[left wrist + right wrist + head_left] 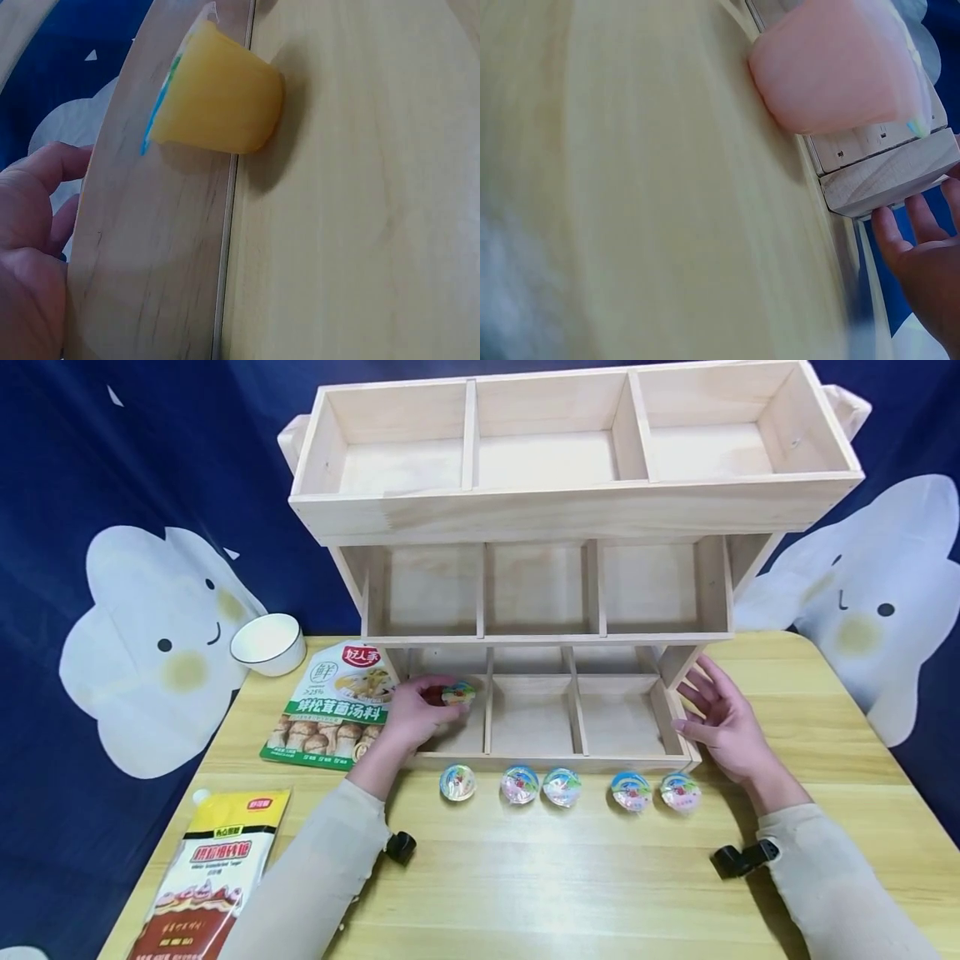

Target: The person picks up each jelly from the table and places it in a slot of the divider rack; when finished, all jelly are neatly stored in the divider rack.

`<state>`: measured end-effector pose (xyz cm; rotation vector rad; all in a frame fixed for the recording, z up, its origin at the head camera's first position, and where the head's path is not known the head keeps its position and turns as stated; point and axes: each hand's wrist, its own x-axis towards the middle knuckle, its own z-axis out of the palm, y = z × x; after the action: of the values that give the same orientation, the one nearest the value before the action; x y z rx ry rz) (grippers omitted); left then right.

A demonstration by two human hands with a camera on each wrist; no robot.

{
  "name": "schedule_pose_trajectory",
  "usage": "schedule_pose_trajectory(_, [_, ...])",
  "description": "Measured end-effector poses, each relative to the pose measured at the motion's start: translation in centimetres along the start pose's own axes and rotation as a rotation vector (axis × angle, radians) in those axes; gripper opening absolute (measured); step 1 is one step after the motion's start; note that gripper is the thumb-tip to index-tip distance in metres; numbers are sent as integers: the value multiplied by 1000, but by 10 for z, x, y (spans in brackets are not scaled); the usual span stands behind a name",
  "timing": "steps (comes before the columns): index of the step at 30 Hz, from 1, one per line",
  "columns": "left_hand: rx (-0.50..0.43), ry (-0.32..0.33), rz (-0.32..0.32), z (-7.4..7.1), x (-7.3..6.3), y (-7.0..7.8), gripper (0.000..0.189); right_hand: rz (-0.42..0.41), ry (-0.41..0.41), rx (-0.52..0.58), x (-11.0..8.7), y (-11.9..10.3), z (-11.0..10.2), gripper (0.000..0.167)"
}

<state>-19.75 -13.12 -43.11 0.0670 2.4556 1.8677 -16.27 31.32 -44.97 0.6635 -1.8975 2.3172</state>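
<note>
My left hand (422, 714) reaches into the bottom row's left compartment and pinches a jelly cup (458, 693) with a colourful lid between thumb and fingers. My right hand (723, 727) rests its fingertips against the right outer side of the wooden shelf unit's bottom tray (678, 722), fingers only loosely bent. Several more jelly cups stand on the table along the tray's front. Among them are a yellow jelly cup (217, 94) in the left wrist view and a pink jelly cup (840, 71) in the right wrist view.
The wooden rack (570, 510) rises in three tiers, each split into three compartments. Left of it lie a green soup-mix packet (330, 714) and a yellow-and-white sugar bag (213, 868), with a white bowl (268, 645) behind. A dark blue curtain (150, 443) with cloud shapes hangs behind.
</note>
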Motion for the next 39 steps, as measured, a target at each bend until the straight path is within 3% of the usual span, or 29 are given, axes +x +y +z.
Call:
schedule_pose_trajectory(7, [25, -10, 28, 3, 2, 0, 45, 3, -17, -12, 1, 0, -2, 100])
schedule_pose_trajectory(25, [130, -49, -3, 8, 13, -5, 44, -6, -11, -5, 0, -1, 0, 100])
schedule_pose_trajectory(32, [88, -75, -9, 10, 16, -7, 45, -9, -5, 7, -1, -3, 3, 100])
schedule_pose_trajectory(39, [113, -100, -10, 11, 17, -7, 47, -18, -8, 13, -1, -2, 2, 100])
